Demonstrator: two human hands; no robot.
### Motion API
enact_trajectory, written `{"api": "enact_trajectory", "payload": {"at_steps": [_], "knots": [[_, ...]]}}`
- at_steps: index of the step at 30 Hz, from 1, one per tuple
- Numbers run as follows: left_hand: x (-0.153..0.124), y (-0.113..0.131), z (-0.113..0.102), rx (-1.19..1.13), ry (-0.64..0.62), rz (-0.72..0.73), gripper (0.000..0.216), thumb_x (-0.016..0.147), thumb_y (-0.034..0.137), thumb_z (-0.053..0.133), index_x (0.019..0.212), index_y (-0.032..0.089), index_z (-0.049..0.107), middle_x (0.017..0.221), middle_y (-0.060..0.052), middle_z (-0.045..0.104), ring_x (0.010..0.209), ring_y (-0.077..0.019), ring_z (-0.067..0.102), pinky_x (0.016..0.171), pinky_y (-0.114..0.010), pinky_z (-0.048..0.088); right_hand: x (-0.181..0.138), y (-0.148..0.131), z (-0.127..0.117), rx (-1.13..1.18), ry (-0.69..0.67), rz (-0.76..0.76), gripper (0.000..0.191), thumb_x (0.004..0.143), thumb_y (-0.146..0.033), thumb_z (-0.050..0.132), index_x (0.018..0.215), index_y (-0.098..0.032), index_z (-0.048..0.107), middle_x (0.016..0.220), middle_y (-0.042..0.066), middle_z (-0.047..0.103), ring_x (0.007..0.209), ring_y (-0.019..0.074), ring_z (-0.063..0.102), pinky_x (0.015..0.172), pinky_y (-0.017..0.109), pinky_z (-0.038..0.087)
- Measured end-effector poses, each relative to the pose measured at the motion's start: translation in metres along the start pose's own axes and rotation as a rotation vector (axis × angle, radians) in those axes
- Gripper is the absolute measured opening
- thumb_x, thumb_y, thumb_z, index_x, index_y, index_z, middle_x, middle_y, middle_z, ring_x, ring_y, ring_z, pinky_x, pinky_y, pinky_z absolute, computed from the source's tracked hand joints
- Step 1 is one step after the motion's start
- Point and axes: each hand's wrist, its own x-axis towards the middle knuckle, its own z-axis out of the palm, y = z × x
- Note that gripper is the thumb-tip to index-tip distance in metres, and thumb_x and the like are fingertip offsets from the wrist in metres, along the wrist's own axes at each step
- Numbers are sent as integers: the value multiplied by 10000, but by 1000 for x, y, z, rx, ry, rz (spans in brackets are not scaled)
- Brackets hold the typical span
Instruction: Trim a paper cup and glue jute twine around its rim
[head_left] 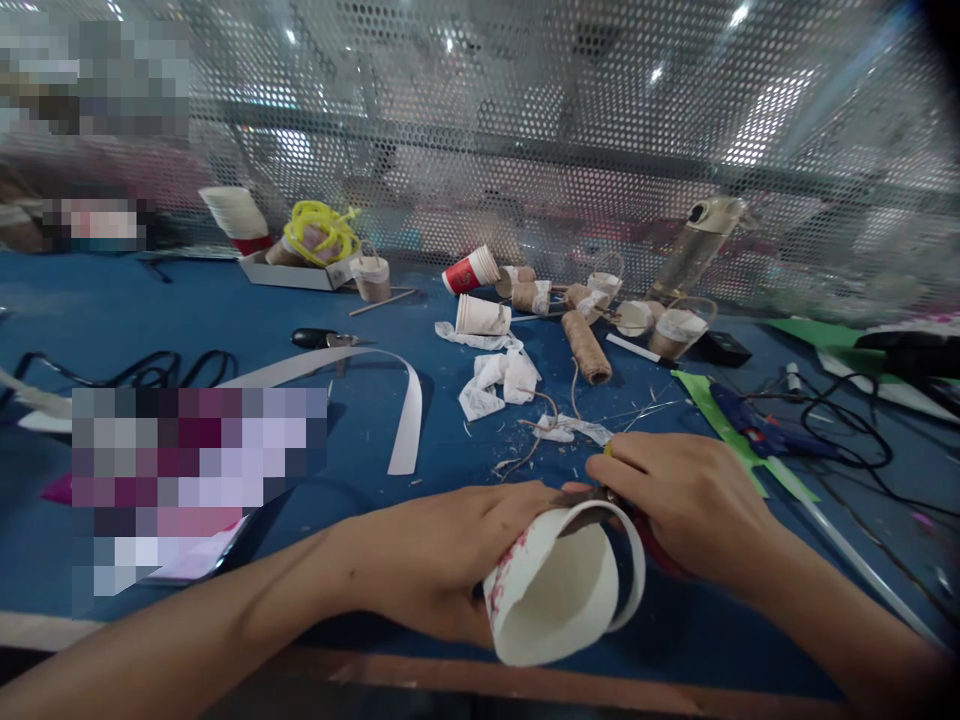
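My left hand [442,550] is wrapped round a white paper cup [551,605] with a pinkish-red pattern, tilted so its open mouth faces me. A narrow strip [637,570] is partly separated from the cup's edge and curls out on the right. Scissors [664,550] with a red and yellow handle are in my closed right hand [694,490]. Their dark blades lie at the top of the cup, by the base of the strip. My left fingertips are mostly hidden behind the cup.
Beyond my hands lie crumpled white paper [499,380], a twine roll [586,348], a red-and-white cup [471,270] and several twine-wrapped cups [679,330]. A glue gun [765,425] with cords lies right. A white strip [405,420], black-handled scissors [319,338] and a blurred-out device are left.
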Motion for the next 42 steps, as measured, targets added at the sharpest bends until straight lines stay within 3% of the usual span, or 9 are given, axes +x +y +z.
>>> {"api": "enact_trajectory", "payload": {"at_steps": [5,10,14,17,21,23,26,33,42], "knots": [[1,2,-2,-57,-26,11,766,816,461,764,1428,182,397,1299,-209,614,1151,-341,641,965,-417,520,0,0,0,69,-8,-35,283,964,-130,450,859,-193,706,700,34,611,599,179,454,568,325,197],[-2,-1,0,-57,-80,-90,786,739,509,784,1366,176,446,1243,-205,639,1036,-359,676,840,-430,549,0,-2,-2,105,6,-49,311,955,-118,437,789,-202,686,635,12,584,542,167,412,548,328,194],[-3,-6,3,-110,-115,-69,864,686,517,803,1396,200,428,1312,-201,618,1126,-386,654,903,-454,546,1,-4,-3,116,-22,-58,267,962,-147,464,838,-203,694,681,18,619,571,168,465,554,326,205],[-3,-5,1,-130,-102,-83,900,645,529,822,1391,193,447,1263,-188,637,1074,-380,669,869,-451,560,0,-5,-3,128,-58,-49,251,955,-156,483,801,-206,674,662,11,611,551,163,478,547,327,207],[1,7,-7,-278,-5,-195,837,706,419,838,1404,226,420,1238,-127,657,1051,-313,681,856,-393,570,-4,-3,-4,187,-54,70,284,925,-85,450,810,-205,680,658,8,642,560,152,551,550,308,256],[4,14,-10,-337,125,-289,772,764,324,828,1401,241,400,1311,-114,618,1174,-295,632,945,-390,542,-5,-1,-3,216,-42,157,300,902,-57,443,849,-207,698,684,11,685,594,156,607,566,292,297],[8,19,-9,-328,259,-300,762,781,299,832,1396,251,385,1364,-115,583,1213,-290,599,974,-405,524,-4,-1,-2,205,-49,248,330,862,-39,458,943,-220,721,773,17,755,666,185,677,592,285,345],[4,18,-9,-290,139,-247,632,857,297,699,1404,218,394,1238,-117,598,1018,-263,653,807,-359,570,0,-6,-5,239,-166,247,272,891,-70,500,985,-224,704,863,37,771,776,198,699,657,274,398],[3,15,-11,-290,66,-207,615,876,351,678,1407,227,394,1214,-121,591,1057,-296,636,846,-400,576,-3,-2,-7,236,-232,207,236,886,-70,505,879,-216,690,752,10,714,678,182,658,612,286,328]]}}
